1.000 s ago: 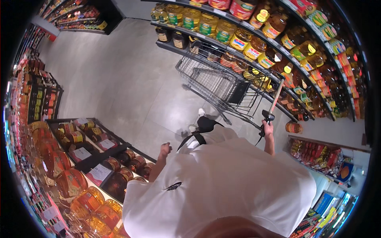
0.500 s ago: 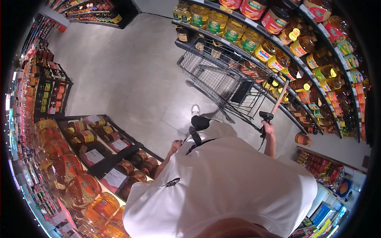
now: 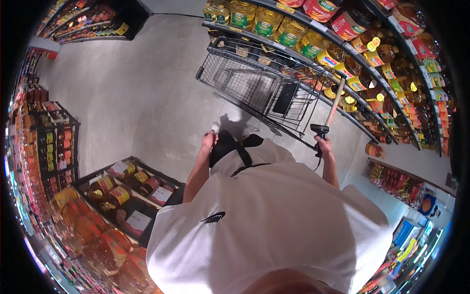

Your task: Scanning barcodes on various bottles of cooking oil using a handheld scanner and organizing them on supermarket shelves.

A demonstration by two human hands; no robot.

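A dark wire shopping cart stands ahead of me, alongside the oil shelves. My right hand is wrapped round the black end piece of the cart's handle bar. A dark cord or strap hangs just below that hand. Over by my left thigh is my left hand, its fingers curled; whether anything is inside them is hidden. It is apart from the cart.
Shelves at the right carry bottles of cooking oil. At the lower left, a dark display bin holds bottles and price cards, with large oil jugs beside it. Grey floor stretches ahead.
I have moved forward along the aisle with the cart, and the bin at the left has slid back. My left hand has swung forward; my right hand stays on the handle.
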